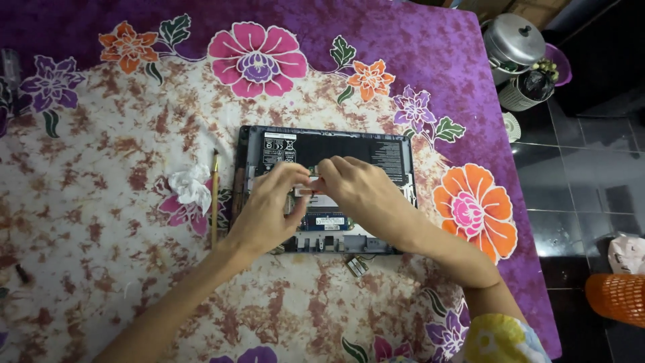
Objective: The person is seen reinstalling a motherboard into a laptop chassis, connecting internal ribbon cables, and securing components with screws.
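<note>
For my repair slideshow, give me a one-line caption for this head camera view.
Both hands, left and right, pinch a small component inside an opened laptop on a floral cloth.

A table is covered by a purple cloth [416,40] with big flowers. An opened laptop [336,144], a thin brush [215,198], a crumpled white tissue [189,187] and a small loose part [357,266] are laid on it.

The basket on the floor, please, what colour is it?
Orange basket, seen in the head view.

An opened laptop base [326,188] lies flat mid-table, black battery along its far edge. A small green board [314,171] sits above its middle.
</note>
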